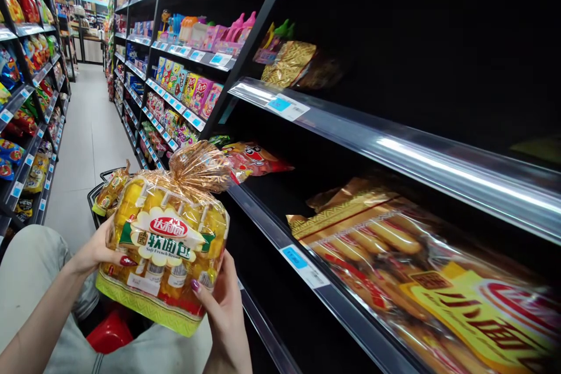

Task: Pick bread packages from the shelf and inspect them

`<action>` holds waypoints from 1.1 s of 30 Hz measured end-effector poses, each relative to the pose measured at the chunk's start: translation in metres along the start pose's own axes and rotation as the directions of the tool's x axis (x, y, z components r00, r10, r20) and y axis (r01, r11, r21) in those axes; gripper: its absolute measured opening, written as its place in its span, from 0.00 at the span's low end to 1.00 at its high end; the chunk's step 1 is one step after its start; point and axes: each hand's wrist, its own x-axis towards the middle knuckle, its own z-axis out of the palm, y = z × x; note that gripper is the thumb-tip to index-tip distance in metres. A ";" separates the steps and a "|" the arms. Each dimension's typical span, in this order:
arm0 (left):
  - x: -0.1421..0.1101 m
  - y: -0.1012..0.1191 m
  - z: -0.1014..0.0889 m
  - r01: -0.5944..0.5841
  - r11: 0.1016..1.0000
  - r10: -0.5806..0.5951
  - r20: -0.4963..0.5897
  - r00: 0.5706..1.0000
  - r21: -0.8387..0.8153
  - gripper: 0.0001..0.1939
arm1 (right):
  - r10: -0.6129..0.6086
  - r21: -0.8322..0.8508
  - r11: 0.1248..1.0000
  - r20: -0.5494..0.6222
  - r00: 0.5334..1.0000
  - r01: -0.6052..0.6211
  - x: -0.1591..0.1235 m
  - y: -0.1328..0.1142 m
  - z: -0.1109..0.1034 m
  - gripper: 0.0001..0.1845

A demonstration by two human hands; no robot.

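The left hand [100, 252] and right hand [224, 298] hold a clear bread bag [164, 245] between them, each grip closed on one side of it, above the person's pale trousers [28, 280]. The bag is tilted, its gathered golden top leaning toward the shelves on the right.

Behind the bag, a black basket [91, 201] is partly hidden; a small yellow-and-gold packet [113, 190] shows in it. A red object [109, 332] sits between the legs, too covered to identify. The bag also hides part of the lower shelf edge [258, 216]. On that shelf lie a red packet [258, 159] and, nearer, a large pack of bread sticks [377, 269]. The upper shelf edge [394, 149] crosses above them, and a gold packet [289, 64] rests on that shelf. Colourful boxes [175, 77] fill a rack farther along the aisle.

The bag's label reads "达利园" in a red oval, then "软面包" and "Soft French Bread". The large pack shows "小面" on yellow, the rest cut off. The price tag [304, 267] is too blurred to read.
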 end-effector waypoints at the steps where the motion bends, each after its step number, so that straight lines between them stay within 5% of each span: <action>1: 0.000 0.000 0.000 0.005 1.000 -0.005 -0.005 1.000 -0.003 0.42 | -0.003 -0.004 1.000 -0.007 1.000 0.003 0.000 0.000 0.001 0.37; 6: 0.005 -0.006 -0.003 -0.015 1.000 0.013 -0.094 0.996 -0.021 0.41 | -0.128 -0.132 0.986 -0.229 0.965 0.100 -0.001 -0.008 0.022 0.39; 11: 0.004 -0.007 0.004 -0.143 0.971 0.185 -0.220 0.958 0.193 0.37 | -0.357 -0.493 0.863 -0.446 0.820 0.108 -0.007 -0.004 0.066 0.37; 13: -0.002 -0.007 0.014 -0.141 0.980 0.153 -0.081 0.985 0.138 0.38 | -0.555 -0.719 0.673 -0.335 0.761 0.174 -0.008 0.007 0.082 0.36; 16: -0.011 -0.012 0.031 -0.120 0.990 0.125 0.066 0.990 -0.072 0.39 | -0.738 -0.884 0.304 0.017 0.675 0.355 -0.008 0.027 0.103 0.37; 18: -0.013 -0.016 0.036 -0.129 0.977 0.114 -0.097 0.989 -0.167 0.35 | -0.727 -0.901 0.180 0.148 0.671 0.394 -0.008 0.036 0.115 0.39; 21: -0.007 -0.015 0.030 -0.133 0.948 0.000 -0.419 0.908 -0.288 0.23 | -0.639 -0.884 0.103 0.293 0.711 0.456 -0.011 0.038 0.131 0.39; 24: 0.003 -0.006 0.016 -0.100 0.917 -0.127 -0.522 0.843 -0.385 0.10 | -0.508 -0.784 0.196 0.433 0.744 0.590 -0.016 0.026 0.138 0.32; 27: 0.009 0.004 0.002 -0.145 0.888 -0.134 -0.545 0.828 -0.437 0.08 | -0.537 -0.606 0.391 0.461 0.706 0.693 -0.018 0.009 0.128 0.23; 30: 0.007 0.010 -0.013 -0.160 0.869 -0.133 -0.532 0.836 -0.469 0.19 | -0.667 -0.686 0.490 0.103 0.738 0.539 -0.011 -0.002 0.099 0.16; 33: 0.001 0.010 -0.027 -0.051 0.876 -0.183 -0.428 0.885 -0.480 0.27 | -0.471 -0.637 0.744 -0.289 0.833 0.200 0.003 -0.002 0.060 0.18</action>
